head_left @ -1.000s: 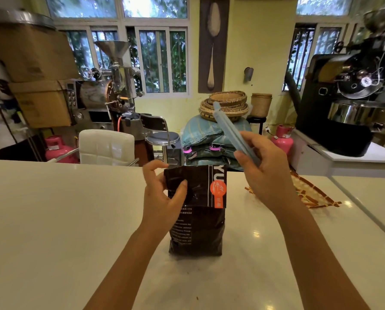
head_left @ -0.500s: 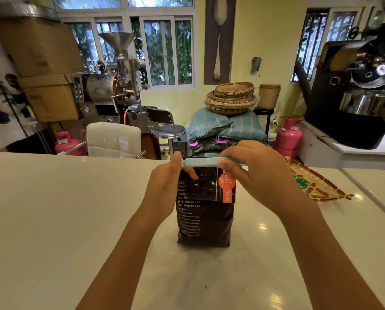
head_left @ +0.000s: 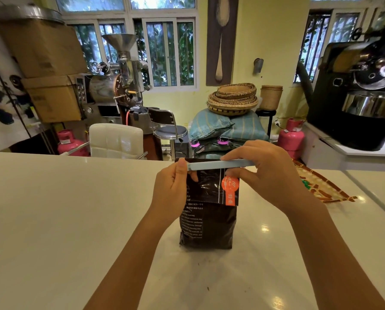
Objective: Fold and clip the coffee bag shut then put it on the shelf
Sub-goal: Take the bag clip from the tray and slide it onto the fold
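A black coffee bag (head_left: 208, 222) with an orange label stands upright on the white counter (head_left: 64, 220), its top flap folded down toward me. A long pale blue clip (head_left: 218, 164) lies level across the folded top edge. My left hand (head_left: 172, 186) pinches the clip's left end and the bag's corner. My right hand (head_left: 269, 173) wraps over the clip's right half, thumb under and fingers on top. Whether the clip is snapped closed cannot be told. No shelf is seen.
A patterned woven mat (head_left: 321, 186) lies on the counter to the right. Beyond the counter stand a white chair (head_left: 116, 139), a metal stool (head_left: 170, 132), sacks with baskets (head_left: 231, 97), pink gas cylinders (head_left: 291, 137) and two coffee roasters (head_left: 361, 97).
The right hand brought the clip down from a raised tilt to level on the bag's folded top. The left hand shifted from holding the fold to gripping the clip's left end.
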